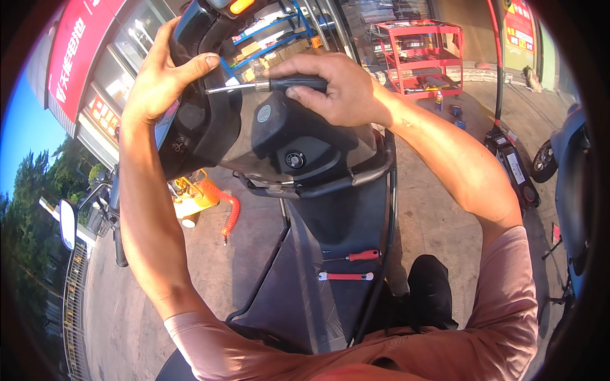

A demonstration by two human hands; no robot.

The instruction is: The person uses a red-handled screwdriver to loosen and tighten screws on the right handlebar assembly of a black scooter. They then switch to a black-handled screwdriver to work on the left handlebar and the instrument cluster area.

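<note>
A scooter's dark front panel point(286, 136) with a round key lock stands before me. My left hand point(164, 79) rests at its upper left, fingers curled behind the black handlebar cover point(202, 35) and thumb stretched along its near side. In my right hand point(340, 89) is a screwdriver point(297, 82) with a black handle and metal collar, gripped between thumb and fingers. Its thin shaft points left, toward the black housing beneath my left thumb. Whether the tip touches a screw, I cannot tell.
On the scooter's footboard point(298, 254) lie a red-handled screwdriver point(363, 256) and a flat red tool point(346, 277). A yellow machine point(190, 195) with a red coiled hose point(234, 213) sits at left. Beyond stand a red tool cart point(424, 60) and blue shelving point(270, 37); another scooter point(575, 190) is at right.
</note>
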